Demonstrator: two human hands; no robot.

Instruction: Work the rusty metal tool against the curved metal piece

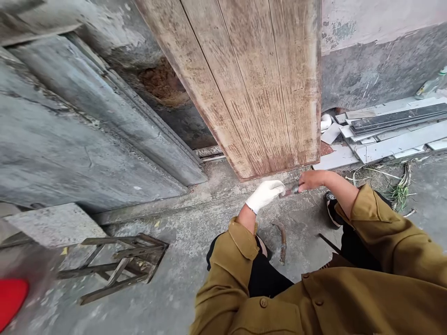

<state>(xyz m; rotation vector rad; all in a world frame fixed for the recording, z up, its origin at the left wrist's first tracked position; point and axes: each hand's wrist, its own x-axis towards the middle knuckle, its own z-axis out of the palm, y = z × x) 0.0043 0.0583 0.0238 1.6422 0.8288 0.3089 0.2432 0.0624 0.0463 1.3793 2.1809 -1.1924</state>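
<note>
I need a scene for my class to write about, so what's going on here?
A person holds a small tool in the bare right hand, with the gloved left hand at its other end. Both hands are near the bottom edge of a wooden panel. A curved brown piece lies on the ground between the person's feet.

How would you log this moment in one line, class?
right hand: holding wire-wrapped tool | left hand: gloved, at tool's other end | wooden panel: beyond hands | curved piece: on ground
</note>
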